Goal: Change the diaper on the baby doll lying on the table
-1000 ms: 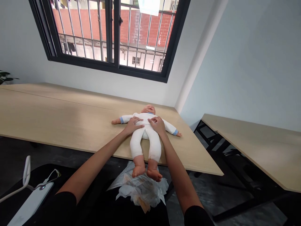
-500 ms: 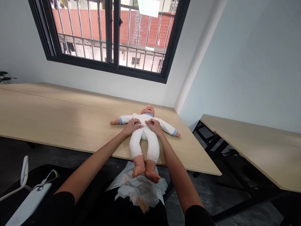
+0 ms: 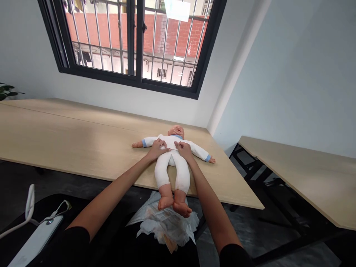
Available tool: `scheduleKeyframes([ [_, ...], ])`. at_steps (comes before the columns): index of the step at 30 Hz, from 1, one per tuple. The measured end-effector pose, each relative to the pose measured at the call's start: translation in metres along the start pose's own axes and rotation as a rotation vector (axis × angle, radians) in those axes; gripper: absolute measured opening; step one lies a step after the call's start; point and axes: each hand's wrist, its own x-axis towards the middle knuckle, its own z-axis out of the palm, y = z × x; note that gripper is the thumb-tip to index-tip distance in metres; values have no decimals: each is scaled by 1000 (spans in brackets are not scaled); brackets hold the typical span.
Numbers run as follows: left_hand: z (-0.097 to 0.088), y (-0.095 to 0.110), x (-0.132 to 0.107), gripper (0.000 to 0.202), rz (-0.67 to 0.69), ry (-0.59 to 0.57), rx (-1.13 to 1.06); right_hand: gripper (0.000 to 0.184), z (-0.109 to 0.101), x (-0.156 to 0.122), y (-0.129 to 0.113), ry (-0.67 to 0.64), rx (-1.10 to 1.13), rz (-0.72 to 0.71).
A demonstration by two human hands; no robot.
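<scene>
A baby doll (image 3: pixel 172 142) lies on its back on the pale wood table (image 3: pixel 83 126), dressed in a white bodysuit with blue cuffs. Its bare feet stick out past the table's front edge. My left hand (image 3: pixel 157 149) grips the suit at the doll's waist, and my right hand (image 3: pixel 183 149) grips it a little to the right. Below the feet, a crumpled white disposable diaper (image 3: pixel 167 224) rests on a dark surface, partly hidden by the feet.
A white flat device with a white cable (image 3: pixel 36 241) lies on the dark surface at lower left. A second wooden table (image 3: pixel 294 174) stands at the right. A barred window (image 3: pixel 133 44) fills the wall above, and plant leaves (image 3: pixel 4 91) show at the far left.
My hands drew closer together over the doll's middle, then spread slightly apart. The view has shifted a little.
</scene>
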Motion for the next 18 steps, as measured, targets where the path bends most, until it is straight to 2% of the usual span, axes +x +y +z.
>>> scheduleKeyframes([
  [7,2,0,1,32,10,-5,-38,61,0,-3,-4,19,-17,19],
  [18,1,2,1,32,15,7,56,51,0,-3,-3,49,23,-10],
])
